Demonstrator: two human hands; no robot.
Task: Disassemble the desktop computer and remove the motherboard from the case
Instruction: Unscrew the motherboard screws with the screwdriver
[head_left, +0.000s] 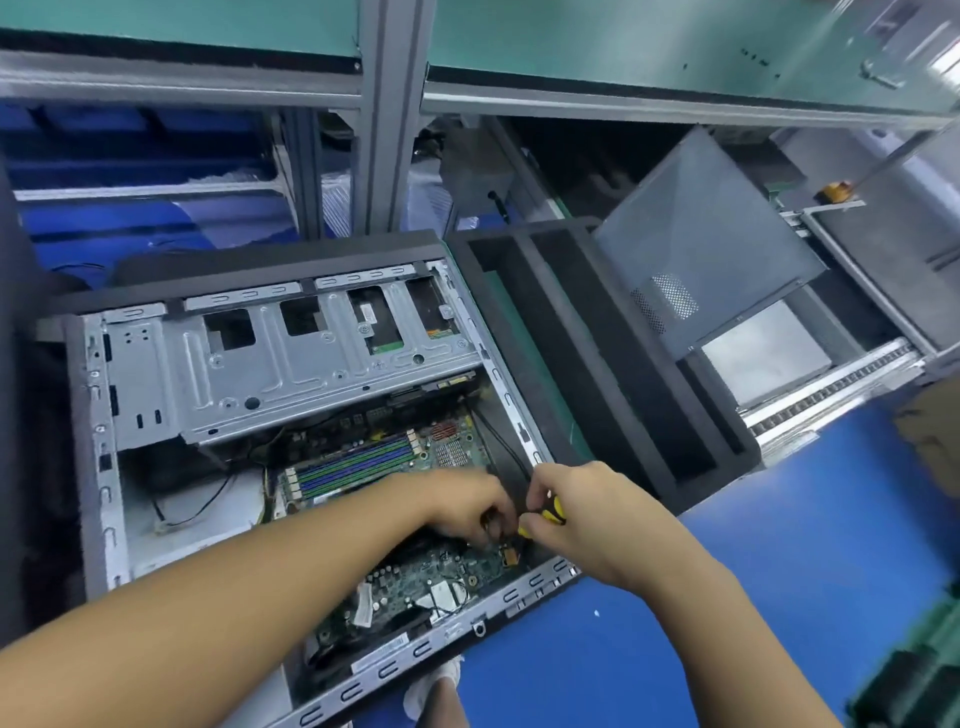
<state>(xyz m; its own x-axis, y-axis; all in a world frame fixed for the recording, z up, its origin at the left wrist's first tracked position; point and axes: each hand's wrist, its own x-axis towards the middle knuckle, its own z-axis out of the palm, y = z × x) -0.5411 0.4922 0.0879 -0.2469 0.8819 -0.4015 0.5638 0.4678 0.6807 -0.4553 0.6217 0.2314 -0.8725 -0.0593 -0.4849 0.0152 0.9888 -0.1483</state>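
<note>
The case (100, 467) lies open on its side, with the motherboard (436, 577) still on its floor below the drive cage (291, 374). Close to the case's right rim, the right hand (587, 512) grips a yellow screwdriver (553, 512). The left hand (467, 506) curls beside it, but whether it holds anything cannot be told. A foam tray (613, 332) sits just beside that rim, and open blue mat (779, 571) lies near the case's front corner.

Left hand (467, 506), right hand (582, 512) curled (nearly touching).
</note>
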